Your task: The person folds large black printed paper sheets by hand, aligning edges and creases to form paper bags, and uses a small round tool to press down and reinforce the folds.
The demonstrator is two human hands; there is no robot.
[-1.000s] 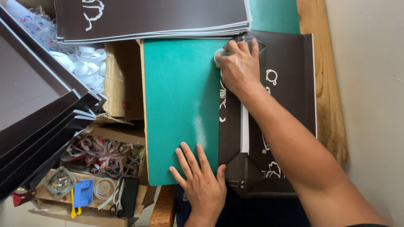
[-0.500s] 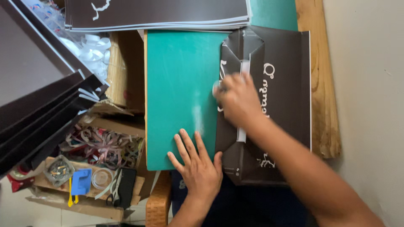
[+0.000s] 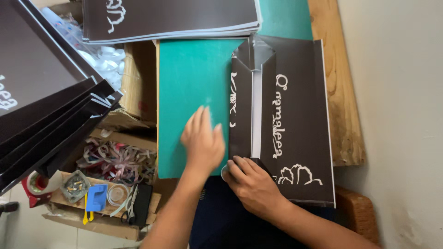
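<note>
The folded dark-brown paper bag lies flat at centre-right of the frame, its long axis running top to bottom, half over the green cutting mat on the bench. The right hand presses down on the bag's lower-left corner, fingers curled over a small round object (too hidden to name). The left hand, fingers spread and blurred, lies flat on the mat just left of the bag's edge, so the right is nearer.
</note>
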